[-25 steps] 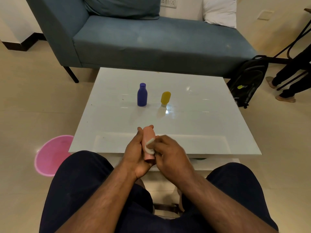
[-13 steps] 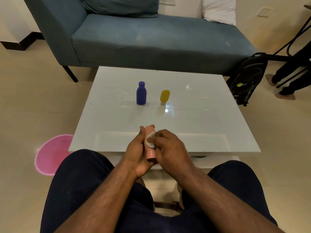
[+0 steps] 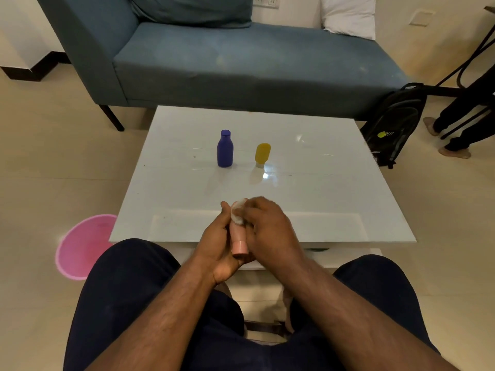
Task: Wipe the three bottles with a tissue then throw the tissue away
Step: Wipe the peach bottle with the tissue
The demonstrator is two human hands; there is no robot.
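Between both hands, left fingers [image 3: 224, 210] grip pink bottle [image 3: 239, 236], right fingers [image 3: 254, 207] pinch tissue [image 3: 237, 212]

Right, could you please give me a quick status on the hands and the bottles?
Left hand grips pink bottle; right hand rubs tissue on its far end. Blue bottle, yellow bottle stand on table. Nothing in the way.

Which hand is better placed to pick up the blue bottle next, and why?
Left, probably. The blue bottle stands on its side, and the right hand holds the tissue. The left hand must first put down the pink bottle.
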